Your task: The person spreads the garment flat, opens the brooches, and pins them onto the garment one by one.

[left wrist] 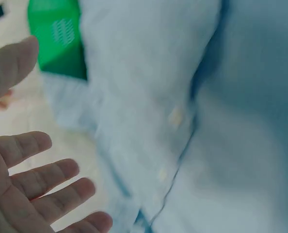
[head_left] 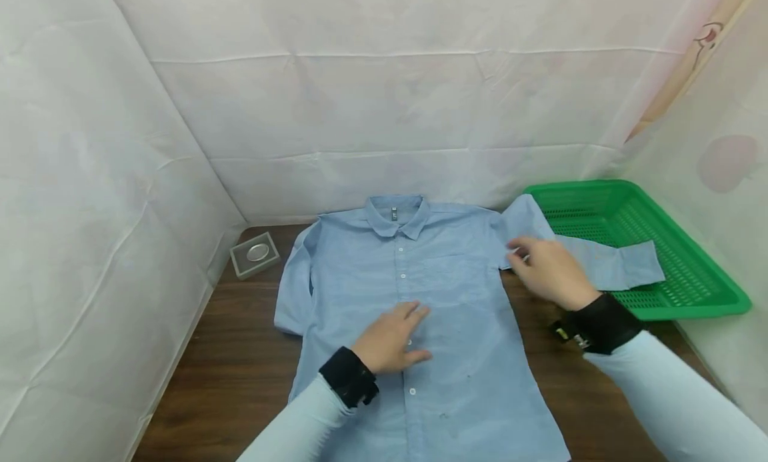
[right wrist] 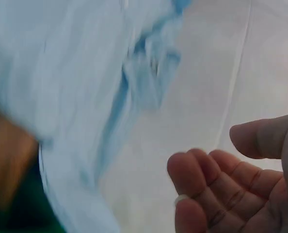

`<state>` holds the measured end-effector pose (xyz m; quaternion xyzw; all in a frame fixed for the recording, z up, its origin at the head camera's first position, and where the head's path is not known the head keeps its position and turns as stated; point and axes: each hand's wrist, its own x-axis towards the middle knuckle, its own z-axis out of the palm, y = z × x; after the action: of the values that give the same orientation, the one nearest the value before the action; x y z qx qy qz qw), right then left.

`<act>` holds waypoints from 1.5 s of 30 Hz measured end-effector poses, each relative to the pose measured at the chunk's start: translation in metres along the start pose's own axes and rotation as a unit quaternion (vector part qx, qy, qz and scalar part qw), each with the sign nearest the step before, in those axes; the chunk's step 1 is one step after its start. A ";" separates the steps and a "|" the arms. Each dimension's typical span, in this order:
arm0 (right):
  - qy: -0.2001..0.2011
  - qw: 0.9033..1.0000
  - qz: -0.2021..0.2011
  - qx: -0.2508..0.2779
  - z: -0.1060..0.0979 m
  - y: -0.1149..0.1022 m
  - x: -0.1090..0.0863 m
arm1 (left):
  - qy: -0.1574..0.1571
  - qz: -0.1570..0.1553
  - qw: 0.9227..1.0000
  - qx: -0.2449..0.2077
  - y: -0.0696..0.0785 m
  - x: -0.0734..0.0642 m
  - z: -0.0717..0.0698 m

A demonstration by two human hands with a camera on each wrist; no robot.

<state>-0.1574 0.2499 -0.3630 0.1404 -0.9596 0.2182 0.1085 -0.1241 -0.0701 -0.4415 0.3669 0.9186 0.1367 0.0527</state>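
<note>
A light blue button-up shirt (head_left: pixel 450 329) lies front up on the dark wooden table, collar toward the back wall. Its sleeve on the left is bent down along the body, while the other sleeve (head_left: pixel 606 262) stretches right over the green basket. My left hand (head_left: pixel 390 339) hovers over the buttons at mid-chest, fingers spread and holding nothing; the left wrist view shows them apart. Near the right armhole is my right hand (head_left: pixel 549 269), with loosely bent fingers (right wrist: pixel 185 172) and nothing between them and the thumb.
The green plastic basket (head_left: pixel 708 289) stands at the right, close to the white cloth wall (head_left: pixel 420 109). At the back left corner a small grey box with a round metal disc (head_left: pixel 257 253) rests on the table (head_left: pixel 222 362).
</note>
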 end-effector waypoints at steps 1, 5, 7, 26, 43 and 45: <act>-0.004 1.000 -0.010 0.005 0.009 -0.007 0.000 | 0.016 -0.007 1.000 -0.008 -0.003 -0.002 -0.007; -0.032 0.999 -0.024 0.029 0.042 -0.028 -0.005 | 0.077 -0.051 0.995 -0.030 -0.020 -0.015 -0.030; -0.048 0.998 -0.024 0.042 0.059 -0.036 -0.008 | 0.110 -0.078 0.990 -0.041 -0.031 -0.026 -0.039; -0.114 0.989 0.016 0.098 0.144 -0.062 -0.009 | 0.263 -0.333 0.902 -0.080 -0.131 -0.124 -0.046; -0.116 0.985 0.076 0.105 0.170 -0.042 0.013 | 0.099 -0.359 0.918 -0.139 -0.152 -0.135 -0.020; -0.117 0.983 0.088 0.113 0.175 -0.036 0.014 | 0.090 -0.363 0.917 -0.140 -0.153 -0.135 -0.018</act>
<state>-0.1847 0.1366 -0.4996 0.0909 -0.9435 0.3161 -0.0406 -0.1306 -0.2732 -0.4692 -0.0171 0.9609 0.2682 0.0665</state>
